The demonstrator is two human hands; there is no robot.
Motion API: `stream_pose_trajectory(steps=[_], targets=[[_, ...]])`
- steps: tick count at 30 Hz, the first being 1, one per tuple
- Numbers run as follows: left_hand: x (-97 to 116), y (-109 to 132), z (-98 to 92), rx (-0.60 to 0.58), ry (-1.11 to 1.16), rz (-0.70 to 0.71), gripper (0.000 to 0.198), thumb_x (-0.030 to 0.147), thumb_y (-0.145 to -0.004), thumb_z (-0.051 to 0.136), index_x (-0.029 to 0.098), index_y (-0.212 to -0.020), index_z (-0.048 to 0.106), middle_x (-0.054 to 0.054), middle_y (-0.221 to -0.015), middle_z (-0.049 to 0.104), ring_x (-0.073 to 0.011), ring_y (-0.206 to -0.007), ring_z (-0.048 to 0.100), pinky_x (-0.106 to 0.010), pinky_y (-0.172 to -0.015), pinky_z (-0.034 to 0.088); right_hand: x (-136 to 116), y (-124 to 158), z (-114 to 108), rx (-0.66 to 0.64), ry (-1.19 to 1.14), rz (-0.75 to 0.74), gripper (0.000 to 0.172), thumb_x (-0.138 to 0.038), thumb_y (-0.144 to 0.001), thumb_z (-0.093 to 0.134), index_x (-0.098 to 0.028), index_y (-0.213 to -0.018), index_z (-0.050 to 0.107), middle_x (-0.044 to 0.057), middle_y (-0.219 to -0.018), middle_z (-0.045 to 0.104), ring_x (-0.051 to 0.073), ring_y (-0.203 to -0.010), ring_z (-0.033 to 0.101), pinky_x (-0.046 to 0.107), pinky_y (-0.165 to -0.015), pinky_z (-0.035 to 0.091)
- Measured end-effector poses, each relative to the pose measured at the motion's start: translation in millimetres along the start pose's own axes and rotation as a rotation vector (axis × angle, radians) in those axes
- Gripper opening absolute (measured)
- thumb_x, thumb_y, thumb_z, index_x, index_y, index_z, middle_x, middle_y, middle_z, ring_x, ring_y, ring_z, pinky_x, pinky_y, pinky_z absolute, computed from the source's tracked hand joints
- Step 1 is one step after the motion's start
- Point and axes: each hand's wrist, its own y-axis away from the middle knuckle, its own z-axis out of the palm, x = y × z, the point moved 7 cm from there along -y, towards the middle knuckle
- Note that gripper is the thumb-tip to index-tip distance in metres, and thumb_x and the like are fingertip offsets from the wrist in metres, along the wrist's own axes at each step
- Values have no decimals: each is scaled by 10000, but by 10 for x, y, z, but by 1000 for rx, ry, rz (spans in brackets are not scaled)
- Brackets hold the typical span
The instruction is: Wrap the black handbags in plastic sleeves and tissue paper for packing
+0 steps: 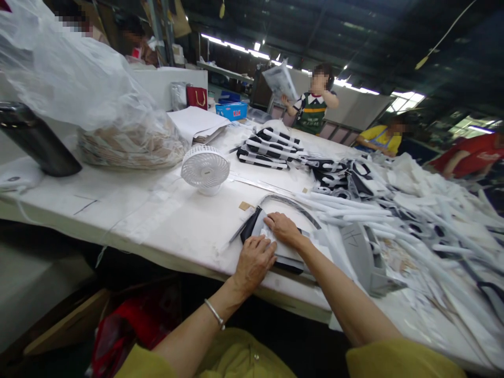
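Side by side, my hands lie on a black bag-like piece (249, 224) partly covered with white and grey sheet wrapping, close to the front edge of the table. My left hand (255, 260) rests on its near side, fingers spread over the wrapping. Just beyond it, my right hand (284, 229) presses on the top, fingers stretched out and slightly bent. A dark curved strap (297, 202) arches behind the piece. What lies under my palms is hidden. Right of my hands stands a grey tape-dispenser-like holder (360, 252).
A white fan (205, 168) stands on the white table (157, 215). Left are a dark flask (37, 139) and a large plastic bag (122, 105). Wrapped black pieces (268, 149) and white padded strips (346, 210) pile up right. Scissors (492, 296) lie far right. Co-workers sit beyond.
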Motion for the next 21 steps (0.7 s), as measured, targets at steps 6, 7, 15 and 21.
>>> stream_pose_trajectory(steps=[6, 7, 15, 21], targets=[[-34, -79, -50, -118, 32, -55, 355, 288, -865, 678, 184, -1183, 561, -85, -1116, 662, -261, -1111, 585, -416, -929, 447, -69, -58, -125, -18, -48, -47, 466, -428, -1026, 262, -192, -1099, 658, 89, -1143, 700, 228, -1075, 620, 354, -968, 429], [-60, -99, -65, -165, 45, -66, 321, 293, -865, 678, 187, -1150, 576, -82, -1096, 665, -259, -1087, 595, -410, -910, 456, -29, -26, -212, -13, -65, -55, 485, -425, -1030, 234, -201, -1153, 645, 79, -1197, 686, 219, -1112, 611, 350, -990, 426], [-367, -560, -335, -354, 392, -87, 220, 249, -975, 485, 205, -1118, 646, -32, -1090, 699, -159, -985, 659, -267, -886, 502, 522, 895, -337, -14, 63, -45, 599, -523, -992, 278, -177, -1444, 465, 125, -1486, 472, 291, -1382, 415, 504, -1148, 294], [-78, -902, -73, -374, 126, 118, 346, 373, -987, 462, 179, -1239, 598, -101, -1268, 644, -253, -1253, 541, -411, -1058, 413, 614, 1228, -3, 142, 255, -133, 604, -495, -1008, 291, -166, -1511, 350, 140, -1549, 370, 278, -1452, 290, 545, -1160, 253]])
